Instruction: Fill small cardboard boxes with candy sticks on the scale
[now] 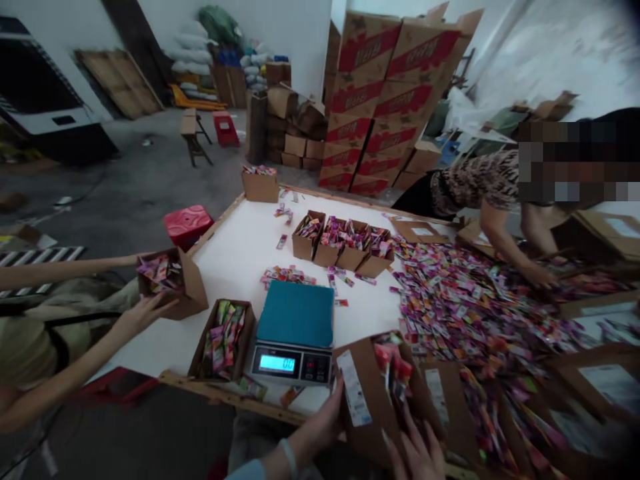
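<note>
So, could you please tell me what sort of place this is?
Probably a warehouse packing area: printed cartons stacked high, a table heaped with loose sachets being sorted into small boxes, and a scale by the hands.

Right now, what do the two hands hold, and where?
Both hold one cardboard box: left hand on its left side, right hand on its near front.

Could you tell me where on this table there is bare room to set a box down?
The white table is bare left of the scale, between the open box and the row of boxes, and at the far end. Right of the scale, the sachet pile crowds everything.
</note>
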Motion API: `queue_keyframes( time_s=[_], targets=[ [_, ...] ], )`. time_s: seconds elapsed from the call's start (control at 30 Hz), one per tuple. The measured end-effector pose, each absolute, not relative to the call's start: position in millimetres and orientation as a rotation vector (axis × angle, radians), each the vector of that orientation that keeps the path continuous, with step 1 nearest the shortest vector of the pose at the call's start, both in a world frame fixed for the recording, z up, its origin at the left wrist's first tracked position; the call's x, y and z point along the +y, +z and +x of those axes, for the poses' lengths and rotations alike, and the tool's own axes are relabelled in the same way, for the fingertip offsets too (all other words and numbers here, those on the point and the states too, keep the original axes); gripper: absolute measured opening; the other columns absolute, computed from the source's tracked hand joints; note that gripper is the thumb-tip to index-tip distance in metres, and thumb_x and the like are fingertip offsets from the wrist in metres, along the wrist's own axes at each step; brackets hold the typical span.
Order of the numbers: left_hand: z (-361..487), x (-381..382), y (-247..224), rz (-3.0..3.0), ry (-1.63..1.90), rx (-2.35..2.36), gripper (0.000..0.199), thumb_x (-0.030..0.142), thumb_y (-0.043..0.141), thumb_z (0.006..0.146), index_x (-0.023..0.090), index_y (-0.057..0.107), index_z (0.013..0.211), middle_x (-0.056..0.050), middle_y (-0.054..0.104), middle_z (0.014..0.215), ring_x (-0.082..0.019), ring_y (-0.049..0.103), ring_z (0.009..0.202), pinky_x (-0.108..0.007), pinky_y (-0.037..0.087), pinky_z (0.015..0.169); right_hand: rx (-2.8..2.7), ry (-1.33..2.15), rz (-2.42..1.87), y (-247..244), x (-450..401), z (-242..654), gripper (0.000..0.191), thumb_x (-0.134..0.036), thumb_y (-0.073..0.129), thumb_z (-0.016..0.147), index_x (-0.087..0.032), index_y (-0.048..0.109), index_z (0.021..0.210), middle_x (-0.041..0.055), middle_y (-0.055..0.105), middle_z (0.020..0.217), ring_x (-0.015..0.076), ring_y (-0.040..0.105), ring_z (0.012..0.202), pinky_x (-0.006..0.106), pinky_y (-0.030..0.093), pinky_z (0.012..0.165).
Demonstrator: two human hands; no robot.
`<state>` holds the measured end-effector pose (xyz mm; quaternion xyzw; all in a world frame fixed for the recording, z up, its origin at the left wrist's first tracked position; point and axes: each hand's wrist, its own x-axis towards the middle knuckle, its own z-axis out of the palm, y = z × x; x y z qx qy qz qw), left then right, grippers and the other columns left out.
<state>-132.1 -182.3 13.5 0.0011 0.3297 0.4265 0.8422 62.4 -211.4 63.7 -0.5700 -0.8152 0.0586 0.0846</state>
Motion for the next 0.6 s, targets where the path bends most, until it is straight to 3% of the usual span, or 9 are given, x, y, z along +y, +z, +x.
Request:
queue_keyframes(
  time_s=[0.13, 0.2, 0.3, 0.4, 0.47, 0.53, 0.6],
  targets=[
    [-198.5, -163.0, 22.8, 0.001, 0.967, 0.822, 0.07, 0.07, 0.047, 0.068, 0.019, 0.057, 0.114, -0.013, 0.061, 0.12, -0.026, 0.05, 0.12, -0.039, 0.037, 0.1, -2.389, 0.131, -1.551, 85.4, -158.8, -41.1, 0.032, -0.034, 0.047, 0.082, -0.024, 0.069, 0.104, 0.0069, 0.048, 0.138, 0.0378, 0.025, 0.135, 0.056, 0.037, 0.1],
    [-232.5, -169.1, 29.0, 0.005, 0.901, 1.055, 0.067, 0.069, 0.051, 0.066, 0.018, 0.057, 0.109, -0.015, 0.061, 0.116, -0.03, 0.053, 0.115, -0.044, 0.04, 0.096, -2.398, 0.163, -1.526, 91.3, -132.4, -94.8, 0.031, -0.029, 0.045, 0.083, -0.02, 0.068, 0.103, 0.0098, 0.045, 0.139, 0.039, 0.025, 0.134, 0.055, 0.039, 0.098],
    [-291.0, -195.8, 52.1, 0.384, 0.98, 1.48, 0.05, 0.052, 0.062, 0.065, 0.019, 0.06, 0.103, -0.016, 0.06, 0.114, -0.032, 0.051, 0.115, -0.047, 0.038, 0.099, -2.414, 0.18, -1.502, 101.2, -100.9, -154.2, 0.03, -0.027, 0.043, 0.085, -0.018, 0.067, 0.1, 0.0119, 0.043, 0.141, 0.0375, 0.028, 0.133, 0.052, 0.043, 0.093],
    [-360.4, -220.3, 77.9, 0.941, 1.226, 1.952, 0.045, 0.038, 0.06, 0.071, 0.024, 0.058, 0.114, -0.012, 0.05, 0.13, -0.028, 0.036, 0.13, -0.043, 0.021, 0.112, -2.389, 0.11, -1.491, 112.9, -83.2, -179.3, 0.028, -0.032, 0.046, 0.085, -0.017, 0.064, 0.099, 0.0125, 0.037, 0.145, 0.0349, 0.024, 0.135, 0.05, 0.042, 0.095],
    [-405.0, -226.6, 82.2, 0.993, 1.225, 2.257, 0.054, 0.033, 0.056, 0.074, 0.018, 0.048, 0.125, -0.015, 0.039, 0.141, -0.028, 0.027, 0.136, -0.043, 0.015, 0.113, -2.384, 0.019, -1.445, 120.0, -79.8, -180.8, 0.03, -0.038, 0.049, 0.083, -0.016, 0.063, 0.097, 0.0144, 0.037, 0.144, 0.0347, 0.024, 0.135, 0.048, 0.042, 0.095],
    [-441.2, -226.0, 73.6, 0.928, 1.136, 2.349, 0.063, 0.031, 0.055, 0.074, 0.012, 0.039, 0.132, -0.018, 0.035, 0.144, -0.029, 0.026, 0.136, -0.043, 0.017, 0.113, -2.344, -0.092, -1.411, 125.0, -81.5, -175.1, 0.035, -0.044, 0.05, 0.082, -0.016, 0.061, 0.098, 0.0164, 0.04, 0.141, 0.0339, 0.027, 0.133, 0.047, 0.042, 0.095],
    [-467.2, -222.5, 58.5, 0.865, 0.977, 2.23, 0.061, 0.029, 0.054, 0.074, 0.013, 0.039, 0.131, -0.018, 0.044, 0.139, -0.029, 0.036, 0.131, -0.042, 0.026, 0.109, -2.28, -0.182, -1.392, 127.0, -85.6, -165.3, 0.037, -0.046, 0.051, 0.082, -0.015, 0.06, 0.101, 0.0173, 0.043, 0.137, 0.0321, 0.032, 0.13, 0.047, 0.043, 0.095]
  ],
)
